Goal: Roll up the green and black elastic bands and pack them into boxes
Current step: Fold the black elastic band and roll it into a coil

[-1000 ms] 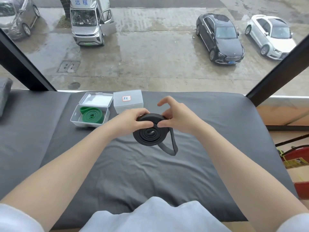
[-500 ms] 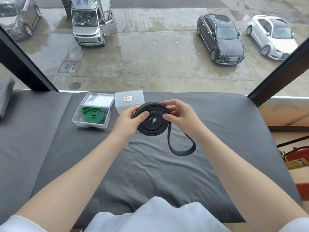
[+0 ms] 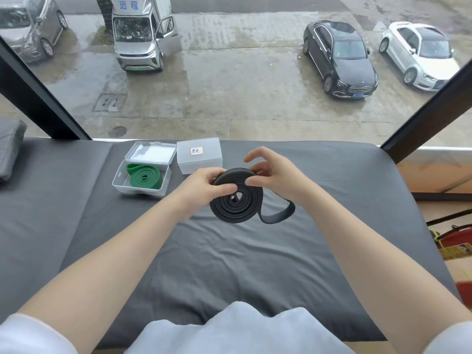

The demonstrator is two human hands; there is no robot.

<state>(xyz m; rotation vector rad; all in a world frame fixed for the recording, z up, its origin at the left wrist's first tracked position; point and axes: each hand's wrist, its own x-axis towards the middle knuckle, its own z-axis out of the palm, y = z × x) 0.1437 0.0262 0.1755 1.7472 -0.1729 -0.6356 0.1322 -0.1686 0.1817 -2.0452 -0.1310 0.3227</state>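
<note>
Whole setup sat on a dark grey sheet point(image 3: 229, 264), kinda wrinkled in the middle, with a folded grey cloth point(image 3: 10, 146) off at the far left edge. Big window behind it with black frame bars point(image 3: 38, 98) slanting on both sides. Outside was a wet parking lot: a silver van point(image 3: 140, 39) with its door open, a grey car point(image 3: 25, 29), a black sedan point(image 3: 339, 57) and a white sedan point(image 3: 419, 54). Something red point(image 3: 457, 238) sat low on the right, couldn't tell what.

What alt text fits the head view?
Both hands, left hand and right hand, hold a mostly rolled black band with a loose tail above a grey mattress; a green band sits in an open box beside a closed box.
</note>
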